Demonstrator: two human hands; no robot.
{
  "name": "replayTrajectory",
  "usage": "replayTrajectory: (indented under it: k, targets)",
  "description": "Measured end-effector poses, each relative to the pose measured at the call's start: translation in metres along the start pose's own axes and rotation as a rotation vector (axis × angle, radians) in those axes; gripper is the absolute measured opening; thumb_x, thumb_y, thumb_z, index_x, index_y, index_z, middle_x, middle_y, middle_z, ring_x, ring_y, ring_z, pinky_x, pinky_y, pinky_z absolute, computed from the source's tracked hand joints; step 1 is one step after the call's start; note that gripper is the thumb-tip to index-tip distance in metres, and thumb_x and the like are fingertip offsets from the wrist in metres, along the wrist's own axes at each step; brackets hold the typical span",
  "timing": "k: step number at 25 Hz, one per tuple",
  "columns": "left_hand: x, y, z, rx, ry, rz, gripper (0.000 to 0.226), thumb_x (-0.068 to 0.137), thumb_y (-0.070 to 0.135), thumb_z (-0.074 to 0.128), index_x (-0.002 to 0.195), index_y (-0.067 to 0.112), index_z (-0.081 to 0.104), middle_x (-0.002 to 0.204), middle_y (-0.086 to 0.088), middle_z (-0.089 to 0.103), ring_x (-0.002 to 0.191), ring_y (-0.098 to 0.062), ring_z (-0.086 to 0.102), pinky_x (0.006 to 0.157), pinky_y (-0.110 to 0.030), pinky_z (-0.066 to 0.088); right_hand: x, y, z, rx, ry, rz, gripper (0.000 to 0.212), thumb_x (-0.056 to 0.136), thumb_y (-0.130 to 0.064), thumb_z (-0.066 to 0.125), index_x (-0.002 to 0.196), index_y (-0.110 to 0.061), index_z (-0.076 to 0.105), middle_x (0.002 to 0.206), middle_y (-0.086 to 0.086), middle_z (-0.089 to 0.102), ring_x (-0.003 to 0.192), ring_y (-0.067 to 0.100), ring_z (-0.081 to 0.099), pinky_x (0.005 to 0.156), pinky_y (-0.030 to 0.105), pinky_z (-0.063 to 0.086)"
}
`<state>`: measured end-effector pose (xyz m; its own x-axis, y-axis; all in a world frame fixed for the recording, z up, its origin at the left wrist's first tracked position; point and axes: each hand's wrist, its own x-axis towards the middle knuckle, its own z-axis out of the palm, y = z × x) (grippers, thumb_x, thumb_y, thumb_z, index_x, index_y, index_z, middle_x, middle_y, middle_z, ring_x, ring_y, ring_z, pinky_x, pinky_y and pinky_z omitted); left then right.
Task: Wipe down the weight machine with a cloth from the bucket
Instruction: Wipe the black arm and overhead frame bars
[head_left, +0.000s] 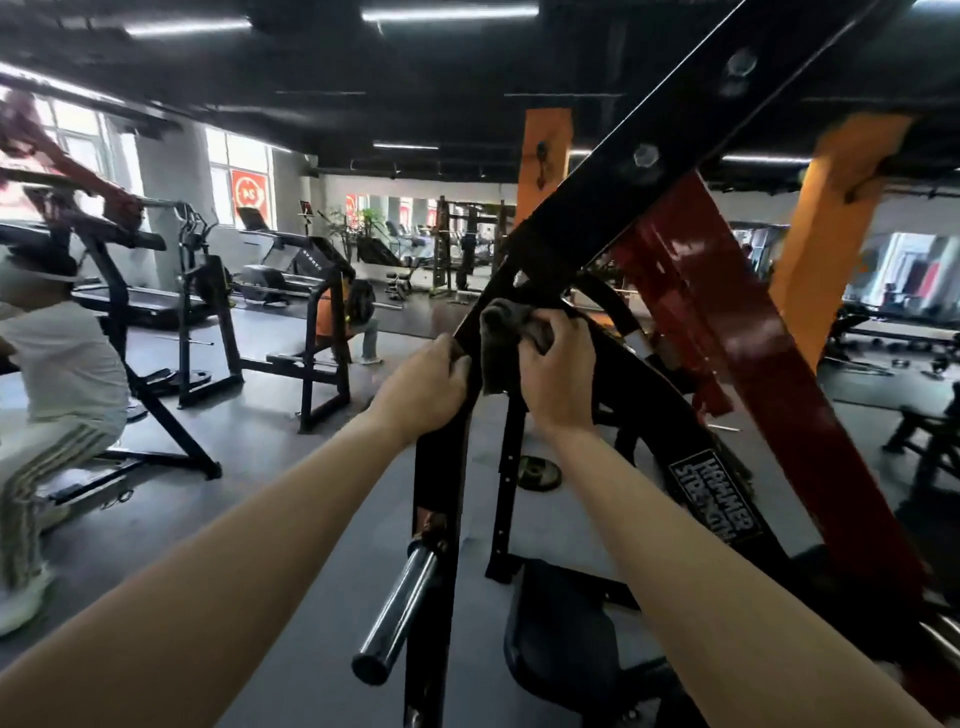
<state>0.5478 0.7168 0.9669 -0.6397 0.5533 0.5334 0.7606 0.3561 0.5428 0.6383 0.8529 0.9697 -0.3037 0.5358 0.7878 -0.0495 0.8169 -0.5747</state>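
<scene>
The weight machine fills the middle and right: a black steel arm (441, 467) runs from bottom centre up to a joint, with a red beam (727, 322) and a black diagonal beam (675, 135) behind. My left hand (423, 387) grips the black arm just below the joint. My right hand (558, 371) holds a bunched grey cloth (506, 332) against the arm near the joint. No bucket is in view.
A chrome weight peg (395, 618) sticks out toward me at the bottom. A black seat pad (566, 639) lies below right. A person in a white shirt (57, 364) uses a machine at the left. A weight plate (537, 472) lies on the grey floor.
</scene>
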Motion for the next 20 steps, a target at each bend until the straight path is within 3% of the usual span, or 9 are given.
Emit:
replayTrajectory:
  k: [2, 5, 10, 14, 17, 20]
  targets:
    - [-0.001, -0.019, 0.001, -0.065, -0.017, -0.007, 0.013, 0.104, 0.024, 0.045, 0.101, 0.016, 0.054, 0.086, 0.002, 0.060, 0.088, -0.024, 0.057, 0.076, -0.036, 0.043, -0.014, -0.004, 0.023, -0.003, -0.049, -0.004, 0.022, 0.090, -0.010, 0.064, 0.112, -0.009, 0.068, 0.106, 0.007, 0.059, 0.086, 0.009, 0.054, 0.078, 0.010, 0.042]
    - [0.004, -0.055, 0.002, -0.181, -0.010, -0.029, 0.018, 0.101, 0.015, 0.041, 0.111, 0.012, 0.056, 0.105, -0.007, 0.067, 0.100, -0.026, 0.061, 0.084, -0.037, 0.047, -0.028, -0.011, 0.069, 0.013, -0.129, 0.007, 0.022, 0.086, -0.012, 0.067, 0.108, -0.010, 0.069, 0.101, 0.008, 0.060, 0.090, 0.020, 0.058, 0.082, 0.026, 0.046]
    - [0.034, -0.138, -0.012, -0.274, 0.068, -0.299, 0.017, 0.099, 0.015, 0.046, 0.113, 0.012, 0.053, 0.103, -0.007, 0.063, 0.086, -0.019, 0.060, 0.068, -0.024, 0.048, -0.037, -0.023, 0.170, 0.119, -0.267, 0.091, 0.021, 0.088, -0.015, 0.065, 0.108, -0.008, 0.062, 0.110, 0.010, 0.056, 0.098, 0.023, 0.055, 0.090, 0.033, 0.046]
    - [0.045, -0.199, -0.025, -0.136, -0.005, -0.417, 0.015, 0.092, 0.018, 0.048, 0.101, 0.011, 0.059, 0.093, -0.011, 0.066, 0.090, -0.031, 0.064, 0.078, -0.039, 0.052, -0.053, -0.001, 0.247, 0.158, -0.410, 0.305, 0.022, 0.091, -0.018, 0.062, 0.111, -0.007, 0.062, 0.116, 0.013, 0.054, 0.102, 0.028, 0.057, 0.095, 0.042, 0.049]
    - [0.050, -0.245, -0.027, -0.094, -0.009, -0.482, 0.018, 0.097, 0.012, 0.048, 0.084, 0.021, 0.055, 0.080, -0.001, 0.061, 0.076, -0.020, 0.059, 0.066, -0.032, 0.045, -0.064, 0.013, 0.307, 0.191, -0.502, 0.365, 0.021, 0.091, -0.018, 0.062, 0.108, -0.006, 0.065, 0.117, 0.015, 0.054, 0.104, 0.031, 0.057, 0.097, 0.042, 0.049]
    - [0.057, -0.287, -0.032, -0.102, -0.021, -0.518, 0.007, 0.093, 0.018, 0.049, 0.090, 0.019, 0.056, 0.087, -0.008, 0.066, 0.087, -0.031, 0.066, 0.076, -0.036, 0.054, -0.068, 0.012, 0.352, 0.185, -0.594, 0.393, 0.018, 0.095, -0.025, 0.059, 0.100, -0.008, 0.064, 0.113, 0.013, 0.056, 0.096, 0.028, 0.058, 0.088, 0.039, 0.050]
